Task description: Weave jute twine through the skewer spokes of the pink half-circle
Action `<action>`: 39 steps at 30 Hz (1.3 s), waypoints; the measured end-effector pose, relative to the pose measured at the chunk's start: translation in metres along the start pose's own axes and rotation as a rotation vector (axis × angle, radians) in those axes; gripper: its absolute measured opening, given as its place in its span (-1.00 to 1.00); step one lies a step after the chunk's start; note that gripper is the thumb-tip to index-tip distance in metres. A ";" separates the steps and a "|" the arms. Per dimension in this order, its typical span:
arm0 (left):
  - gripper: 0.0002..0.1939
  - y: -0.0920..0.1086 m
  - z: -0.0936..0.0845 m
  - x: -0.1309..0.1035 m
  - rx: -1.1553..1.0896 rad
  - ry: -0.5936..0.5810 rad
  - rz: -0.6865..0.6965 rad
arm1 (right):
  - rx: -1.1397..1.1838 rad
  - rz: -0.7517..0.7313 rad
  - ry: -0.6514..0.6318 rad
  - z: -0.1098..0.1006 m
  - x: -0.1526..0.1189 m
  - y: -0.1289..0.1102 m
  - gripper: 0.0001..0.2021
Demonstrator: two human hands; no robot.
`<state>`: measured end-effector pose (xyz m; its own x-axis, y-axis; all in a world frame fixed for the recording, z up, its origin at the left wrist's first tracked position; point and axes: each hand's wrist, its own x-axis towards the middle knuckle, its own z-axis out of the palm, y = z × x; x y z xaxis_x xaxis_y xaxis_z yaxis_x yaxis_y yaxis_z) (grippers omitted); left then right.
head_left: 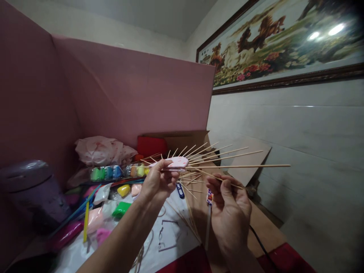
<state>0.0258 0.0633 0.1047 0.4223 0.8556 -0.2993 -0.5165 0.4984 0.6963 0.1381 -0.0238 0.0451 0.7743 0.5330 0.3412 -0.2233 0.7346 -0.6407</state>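
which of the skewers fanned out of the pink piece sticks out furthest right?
The lowest, near-horizontal thin wooden skewer; its tip reaches well past the shorter ones fanned above it from the flat pink clay piece held by the left hand.

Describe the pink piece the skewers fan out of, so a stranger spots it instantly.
Start at the pink partition, then drop to the left hand raised before it. Pinched at its fingertips is a flat pale-pink clay piece, the only thing with wooden skewers fanning rightward from it.

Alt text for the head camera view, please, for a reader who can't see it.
The left hand holds up a pink clay piece with thin wooden skewers fanning out, while the right hand pinches one skewer. Below lie coloured clay packets.
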 end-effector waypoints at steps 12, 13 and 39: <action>-0.89 0.001 -0.009 0.007 -0.120 -0.242 -0.128 | 0.050 -0.108 -0.054 0.006 -0.005 -0.009 -0.96; -0.88 0.001 -0.010 0.008 -0.117 -0.257 -0.136 | 0.050 -0.104 -0.071 0.007 -0.005 -0.010 -0.96; -0.68 -0.010 -0.011 -0.002 -0.229 -0.529 0.032 | -0.013 -0.426 -0.174 0.004 -0.032 -0.007 -0.84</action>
<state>0.0221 0.0582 0.0914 0.6887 0.7139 0.1270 -0.6579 0.5416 0.5234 0.1125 -0.0446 0.0415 0.6845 0.2477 0.6856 0.1020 0.8987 -0.4265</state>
